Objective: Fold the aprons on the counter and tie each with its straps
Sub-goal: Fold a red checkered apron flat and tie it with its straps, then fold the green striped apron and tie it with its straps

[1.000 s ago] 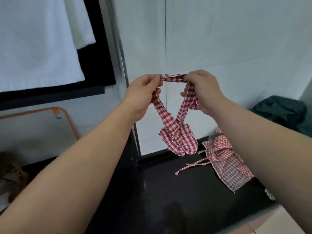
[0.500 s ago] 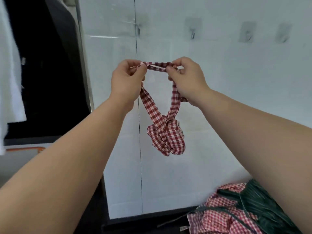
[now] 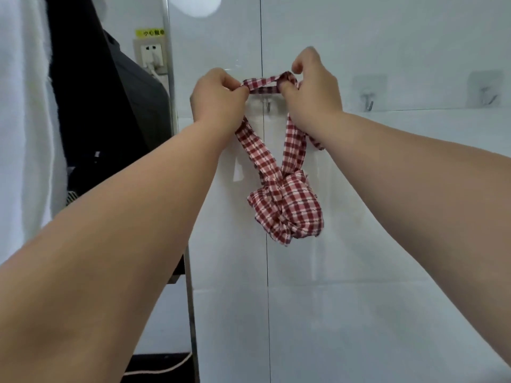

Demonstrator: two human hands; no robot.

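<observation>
While aloft, strap (image 3: 262, 87) between left hand (image 3: 218, 98), right hand (image 3: 313, 88)

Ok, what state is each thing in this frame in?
Apron bundle, folded, tied with its straps, hanging in the air.
Strap loop, stretched between both hands, not on a hook.
Left hand, pinches the loop.
Right hand, pinches the loop.
Nearest hook, bare.
Wall socket, plug in it.
</observation>
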